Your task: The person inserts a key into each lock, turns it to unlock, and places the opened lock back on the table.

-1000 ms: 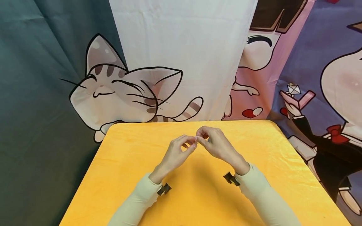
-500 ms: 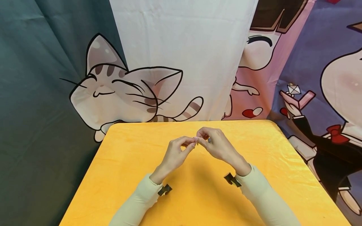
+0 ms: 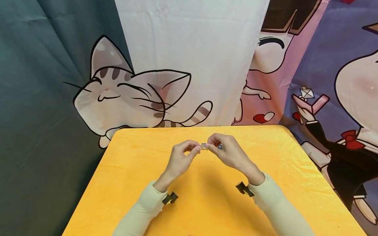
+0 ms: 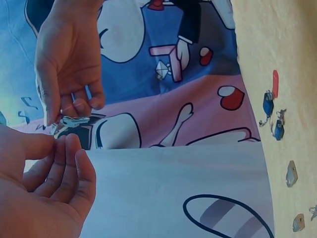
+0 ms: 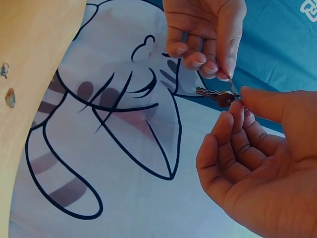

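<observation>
Between my two hands is a small bunch of metal keys [image 5: 218, 96], near the middle of the head view. It also shows as keys [image 4: 72, 120] in the left wrist view. My left hand [image 3: 180, 157] pinches one end between thumb and forefinger, where a thin metal part [image 5: 230, 82] runs between the hands. With thumb and forefinger, my right hand [image 3: 227, 150] grips the other end; its remaining fingers are curled loosely. A small blue item [image 3: 220, 146] shows by the right palm, its kind unclear. Fingertips partly cover where the keys join.
The table has a yellow cloth [image 3: 141, 170]. In the left wrist view, a red strip [image 4: 275, 83], blue fobs [image 4: 268, 103] with metal parts and small metal pieces [image 4: 291, 173] lie on it. A printed curtain [image 3: 189, 59] hangs behind.
The hands have drawn slightly apart, the left one moving left and the right one right. The metal item between them shows more plainly now.
</observation>
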{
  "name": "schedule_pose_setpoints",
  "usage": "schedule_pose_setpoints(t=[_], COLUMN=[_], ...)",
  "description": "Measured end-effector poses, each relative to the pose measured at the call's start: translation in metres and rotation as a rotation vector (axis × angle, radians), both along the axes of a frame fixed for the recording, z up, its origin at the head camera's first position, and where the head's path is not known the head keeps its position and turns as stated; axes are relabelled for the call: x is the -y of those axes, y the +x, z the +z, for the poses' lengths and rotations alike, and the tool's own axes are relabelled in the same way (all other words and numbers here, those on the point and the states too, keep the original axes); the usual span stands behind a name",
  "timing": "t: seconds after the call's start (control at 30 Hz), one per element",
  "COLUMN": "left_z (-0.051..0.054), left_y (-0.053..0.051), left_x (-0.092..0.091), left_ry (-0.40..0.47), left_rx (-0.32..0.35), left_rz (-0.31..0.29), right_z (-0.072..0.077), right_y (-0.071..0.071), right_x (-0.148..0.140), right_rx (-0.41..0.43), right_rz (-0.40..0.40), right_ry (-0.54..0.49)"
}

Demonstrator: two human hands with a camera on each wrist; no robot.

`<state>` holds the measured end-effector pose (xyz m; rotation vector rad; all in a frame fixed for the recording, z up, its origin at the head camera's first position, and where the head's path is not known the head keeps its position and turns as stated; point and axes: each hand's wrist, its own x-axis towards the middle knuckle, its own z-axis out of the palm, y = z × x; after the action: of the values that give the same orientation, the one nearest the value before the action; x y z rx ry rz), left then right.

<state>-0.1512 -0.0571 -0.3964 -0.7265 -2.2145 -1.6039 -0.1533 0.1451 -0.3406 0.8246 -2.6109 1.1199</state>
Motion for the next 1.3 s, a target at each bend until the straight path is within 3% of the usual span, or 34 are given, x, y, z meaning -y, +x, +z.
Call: schedule_pose_setpoints(t=[0.2,0.47,0.83,1.1,1.23,1.3], left_z=[0.008,0.030,0.017,0.046,0.049,0.044], left_y=[0.005,0.017,0.010,0.029,0.029,0.025], left_x=[0.001,0.000,0.002,0.001,0.002,0.002], left_ry=[-0.004,-0.009,0.004,0.018,0.019,0.023], left_rx=[0.010,-0.019,-0.049,-0.006,0.020,0.033], left_rz=[0.004,0.001,-0.029,-0.033,-0.034,-0.034], right_z=[-0.002,-0.001,-0.002,-0.003,-0.003,-0.003], right_y=[0.002,0.008,0.013,0.014,0.015,0.015], right_x=[-0.001,0.000,0.005,0.003,0.003,0.003], right_rx=[0.006,-0.021,-0.054,-0.052,-0.045,-0.039], right_rz=[0.008,0.020,0.060,0.108,0.137,0.143], right_ry=[-0.011,-0.025,0.061,0.052,0.035,0.035])
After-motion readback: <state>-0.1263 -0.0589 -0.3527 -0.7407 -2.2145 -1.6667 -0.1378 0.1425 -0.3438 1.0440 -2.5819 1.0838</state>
